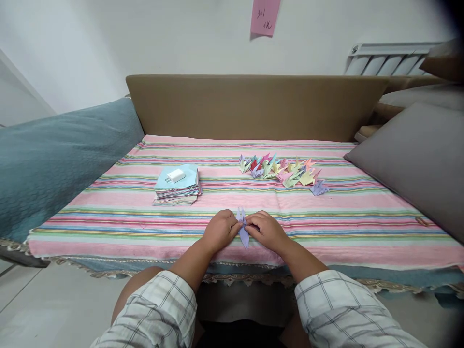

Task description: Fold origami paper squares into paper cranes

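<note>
A small lilac folded paper piece (pixel 243 229) lies near the front edge of a striped pink cloth (pixel 337 217). My left hand (pixel 219 229) pinches its left side with fingers closed. My right hand (pixel 266 230) pinches its right side, fingers curled over it. Both hands rest on the cloth. The paper's pointed ends stick out above and below my fingers.
A pile of several coloured paper cranes (pixel 282 171) lies further back, right of centre. A stack of square paper sheets (pixel 177 186) with a white charger plug (pixel 175 175) on top sits back left. Grey cushion (pixel 416 159) on the right, teal blanket (pixel 54 159) on the left.
</note>
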`<act>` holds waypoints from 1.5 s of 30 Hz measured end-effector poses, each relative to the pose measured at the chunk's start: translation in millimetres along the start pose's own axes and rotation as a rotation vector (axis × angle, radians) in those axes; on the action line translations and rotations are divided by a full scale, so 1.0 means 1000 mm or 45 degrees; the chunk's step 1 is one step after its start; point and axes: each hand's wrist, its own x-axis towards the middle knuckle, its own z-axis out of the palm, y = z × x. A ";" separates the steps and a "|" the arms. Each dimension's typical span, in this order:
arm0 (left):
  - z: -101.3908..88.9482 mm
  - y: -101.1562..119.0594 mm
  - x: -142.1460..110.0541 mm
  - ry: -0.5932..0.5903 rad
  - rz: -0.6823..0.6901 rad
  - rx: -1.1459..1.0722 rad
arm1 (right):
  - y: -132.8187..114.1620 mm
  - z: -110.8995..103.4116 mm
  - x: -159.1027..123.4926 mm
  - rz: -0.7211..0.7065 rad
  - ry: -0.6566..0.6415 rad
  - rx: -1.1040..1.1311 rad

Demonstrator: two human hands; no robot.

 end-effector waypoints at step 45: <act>0.010 0.018 0.000 0.157 -0.526 0.017 | -0.020 0.018 0.009 0.492 0.193 -0.246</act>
